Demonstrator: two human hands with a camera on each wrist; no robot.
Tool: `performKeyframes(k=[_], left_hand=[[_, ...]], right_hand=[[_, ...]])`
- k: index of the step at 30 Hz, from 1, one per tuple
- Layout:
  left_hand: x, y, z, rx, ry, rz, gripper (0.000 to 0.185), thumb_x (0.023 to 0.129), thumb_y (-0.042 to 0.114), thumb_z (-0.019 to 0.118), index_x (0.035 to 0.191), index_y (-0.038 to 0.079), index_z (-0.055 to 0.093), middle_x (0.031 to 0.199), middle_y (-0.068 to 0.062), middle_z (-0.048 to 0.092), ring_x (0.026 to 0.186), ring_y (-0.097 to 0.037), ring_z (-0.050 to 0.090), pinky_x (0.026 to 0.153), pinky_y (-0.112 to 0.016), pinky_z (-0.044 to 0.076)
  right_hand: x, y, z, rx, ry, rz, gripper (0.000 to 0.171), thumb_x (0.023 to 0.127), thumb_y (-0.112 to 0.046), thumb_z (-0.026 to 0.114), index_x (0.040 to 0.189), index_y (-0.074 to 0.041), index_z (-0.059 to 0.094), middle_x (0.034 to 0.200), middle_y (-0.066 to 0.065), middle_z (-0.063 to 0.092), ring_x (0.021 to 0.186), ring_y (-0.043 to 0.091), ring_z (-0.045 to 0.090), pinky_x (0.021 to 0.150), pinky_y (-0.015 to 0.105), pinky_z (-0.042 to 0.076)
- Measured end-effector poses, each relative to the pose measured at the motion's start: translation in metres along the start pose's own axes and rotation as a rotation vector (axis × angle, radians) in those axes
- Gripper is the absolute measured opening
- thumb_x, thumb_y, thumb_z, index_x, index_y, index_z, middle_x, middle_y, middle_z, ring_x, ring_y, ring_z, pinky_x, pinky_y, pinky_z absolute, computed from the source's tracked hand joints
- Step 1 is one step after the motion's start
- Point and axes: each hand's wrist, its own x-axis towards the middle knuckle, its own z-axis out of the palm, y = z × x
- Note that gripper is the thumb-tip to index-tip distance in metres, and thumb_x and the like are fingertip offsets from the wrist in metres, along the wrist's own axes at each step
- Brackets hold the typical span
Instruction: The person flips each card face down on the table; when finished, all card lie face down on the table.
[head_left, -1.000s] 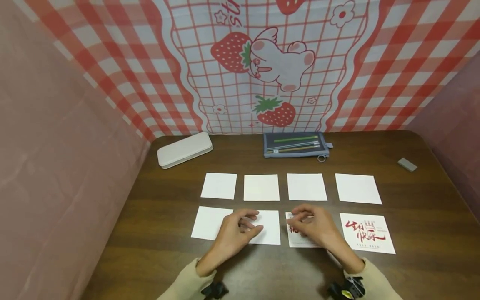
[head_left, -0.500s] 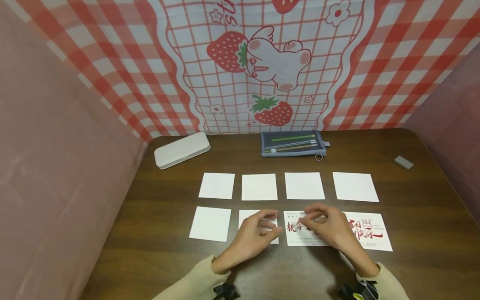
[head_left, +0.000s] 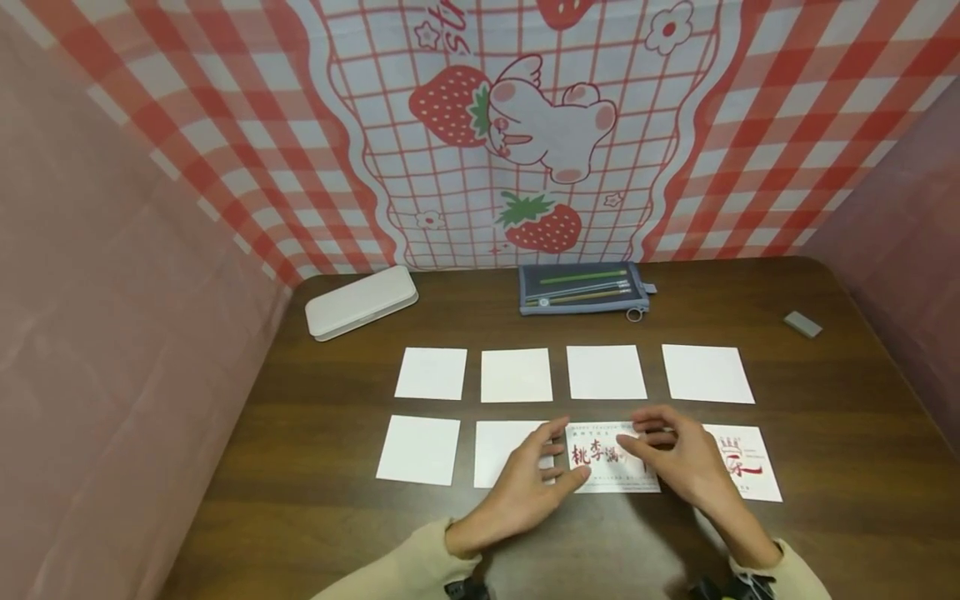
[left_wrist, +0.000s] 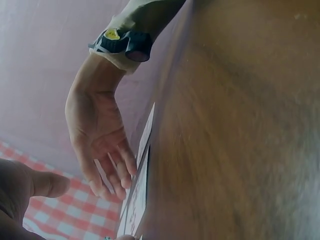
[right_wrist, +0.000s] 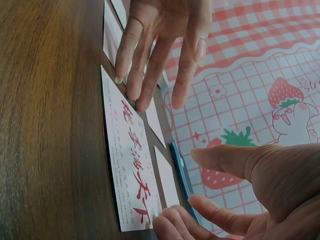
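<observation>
A white card with red Chinese characters (head_left: 609,468) lies flat in the front row, between my two hands. My left hand (head_left: 522,485) has its fingers spread and slightly bent, over the right side of a blank white card (head_left: 495,450) and the printed card's left edge. My right hand (head_left: 688,460), loosely curved, is at the printed card's right end; whether it touches the card is unclear. Its back partly covers a second red-lettered card (head_left: 753,479). In the right wrist view, both the left hand (right_wrist: 160,35) and right hand (right_wrist: 285,190) hold nothing.
Another blank card (head_left: 417,450) lies at the front row's left. Several blank white cards (head_left: 516,375) form a back row. Behind them are a white case (head_left: 362,302) and a mesh pencil pouch (head_left: 583,290). A small grey block (head_left: 802,324) sits far right. Checkered cloth hangs behind.
Both hands have moved rightward along the front row. The left has uncovered the leftmost blank card; the right has uncovered most of the first printed card and now partly covers the second.
</observation>
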Motion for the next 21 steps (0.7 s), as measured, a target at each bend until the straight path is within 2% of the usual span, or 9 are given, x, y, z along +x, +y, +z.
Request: performKeyframes(k=[5, 11, 19, 21], left_hand=[[-0.0026, 0.0016, 0.0036, 0.009, 0.011, 0.011, 0.073, 0.098, 0.026, 0.074, 0.158, 0.004, 0.039, 0.154, -0.025, 0.049, 0.136, -0.042, 0.057, 0.102, -0.036, 0.060], [-0.0027, 0.0026, 0.0047, 0.000, 0.009, 0.034, 0.074, 0.099, 0.025, 0.073, 0.158, 0.000, 0.036, 0.155, -0.028, 0.047, 0.138, -0.044, 0.056, 0.102, -0.038, 0.060], [-0.0019, 0.0023, 0.0053, -0.008, 0.011, 0.023, 0.074, 0.099, 0.026, 0.071, 0.158, 0.000, 0.035, 0.156, -0.029, 0.046, 0.138, -0.046, 0.055, 0.103, -0.039, 0.059], [-0.0014, 0.0019, 0.0056, 0.001, 0.012, 0.021, 0.073, 0.100, 0.026, 0.071, 0.158, 0.000, 0.035, 0.157, -0.029, 0.044, 0.139, -0.046, 0.055, 0.103, -0.039, 0.059]], right_hand=[[-0.0022, 0.0009, -0.0013, -0.015, 0.012, 0.007, 0.045, 0.088, -0.026, 0.085, 0.123, -0.002, 0.068, 0.120, 0.020, 0.074, 0.100, 0.028, 0.077, 0.078, 0.021, 0.055], [-0.0040, -0.0001, -0.0016, -0.015, 0.002, 0.005, 0.050, 0.089, -0.029, 0.084, 0.126, 0.000, 0.065, 0.124, 0.023, 0.072, 0.105, 0.035, 0.076, 0.082, 0.026, 0.057], [-0.0081, 0.0000, -0.0024, -0.045, 0.002, 0.029, 0.052, 0.091, -0.031, 0.081, 0.130, -0.001, 0.064, 0.127, 0.024, 0.071, 0.110, 0.038, 0.074, 0.094, 0.046, 0.058], [-0.0085, 0.0009, -0.0022, -0.041, -0.001, 0.034, 0.053, 0.092, -0.031, 0.081, 0.130, 0.000, 0.063, 0.127, 0.025, 0.070, 0.111, 0.039, 0.074, 0.095, 0.045, 0.057]])
